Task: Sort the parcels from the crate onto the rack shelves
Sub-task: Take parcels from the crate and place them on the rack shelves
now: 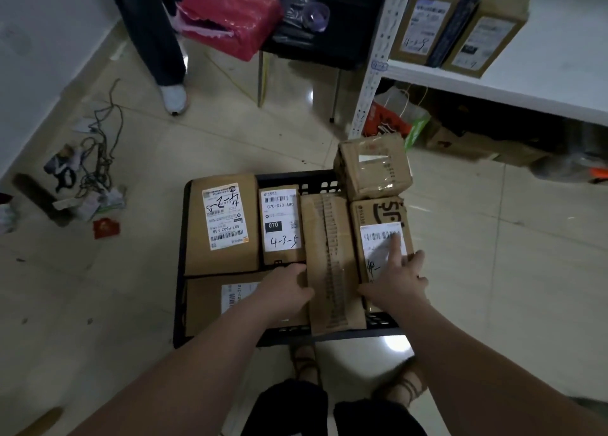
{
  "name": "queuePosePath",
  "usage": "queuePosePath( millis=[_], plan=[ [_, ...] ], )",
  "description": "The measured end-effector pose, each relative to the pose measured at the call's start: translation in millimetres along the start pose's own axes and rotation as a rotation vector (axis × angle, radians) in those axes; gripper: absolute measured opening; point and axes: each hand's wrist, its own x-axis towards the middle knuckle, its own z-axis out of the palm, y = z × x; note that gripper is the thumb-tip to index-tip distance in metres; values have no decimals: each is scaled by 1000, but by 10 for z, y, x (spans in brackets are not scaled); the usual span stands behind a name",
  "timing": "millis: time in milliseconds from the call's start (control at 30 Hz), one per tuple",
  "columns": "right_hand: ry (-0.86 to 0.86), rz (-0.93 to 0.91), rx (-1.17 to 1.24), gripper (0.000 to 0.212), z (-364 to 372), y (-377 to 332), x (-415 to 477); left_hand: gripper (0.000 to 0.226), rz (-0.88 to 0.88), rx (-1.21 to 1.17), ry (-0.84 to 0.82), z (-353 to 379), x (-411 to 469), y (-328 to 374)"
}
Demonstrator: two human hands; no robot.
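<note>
Forearms first, since they're closest to the lens, both reaching down into the black crate [183, 304] on the floor. Furthest left of the fingers is a labelled parcel [223, 225], with the 4-3-5 parcel [281, 225] next to it, just beyond the left knuckles. A flat parcel [210, 304] lies under the left wrist.

The left hand [289, 287] is at the left edge of the long parcel [332, 261], the one with the torn tape strip down its middle. Its fingers look curled round that edge with the thumb on top, though the tips are hidden.

The long parcel sits right between the two hands, and its long axis runs straight away from the body, near rim to far rim. The right hand [398, 281] has its thumb against the parcel's right edge. The rest of its fingers are spread flat, with the index stretched out over the label of the SF parcel [381, 238] just right of it. So this side isn't gripping yet, I'd say.

Past the right fingertips a small box [371, 169] perches on the stack.

The rack [378, 57] stands up and right of the right fingers, with boxes [424, 17] already on a shelf [543, 73]. My guess is the right hand leads the lift that way, being nearer the rack.
</note>
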Motion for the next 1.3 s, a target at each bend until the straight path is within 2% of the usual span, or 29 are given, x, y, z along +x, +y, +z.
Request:
queuePosePath(
  millis=[133,267,500,600,733,867,1033,1200,1300],
  plan=[
    [25,69,19,125,73,-43,-22,49,4,10,-31,52,65,-41],
    [132,28,95,117,-17,88,-14,52,-18,-21,1,40,90,12],
    [31,4,112,123,-74,54,-83,51,-10,-29,35,106,45,199],
    [29,17,56,128,23,24,-63,50,17,70,19,183,29,236],
    [102,-6,155,126,55,96,-40,37,94,216,-44,297,15,248],
    [208,-42,204,126,73,181,-198,46,86,271,-63,360,5,314],
    [317,-83,254,121,-92,297,-378,40,51,265,-92,395,-8,345],
    [438,-172,325,118,-450,377,-580,52,-19,114,-95,451,23,383],
    [414,-170,317,115,-638,438,-681,63,-53,10,-63,470,51,425]
  ],
)
